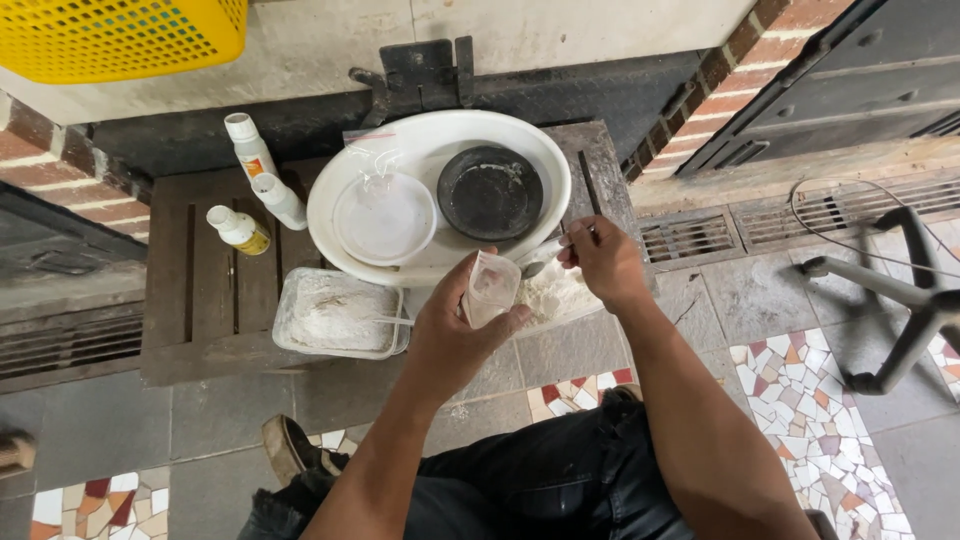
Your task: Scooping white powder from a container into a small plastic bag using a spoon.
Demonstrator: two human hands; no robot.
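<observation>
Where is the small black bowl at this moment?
In the head view, the black bowl sits inside the big white basin, on its right side, beside a clear round lid and just above the right hand.

Grey stone floor [200, 420] with mosaic patches, brick wall [60, 175], metal drain grate [700, 235].

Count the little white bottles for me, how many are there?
3. All stand on the dark wooden pallet, left of the big white bowl: bottle one at the back, bottle two nearest the bowl, bottle three in front, yellow-labelled.
</observation>
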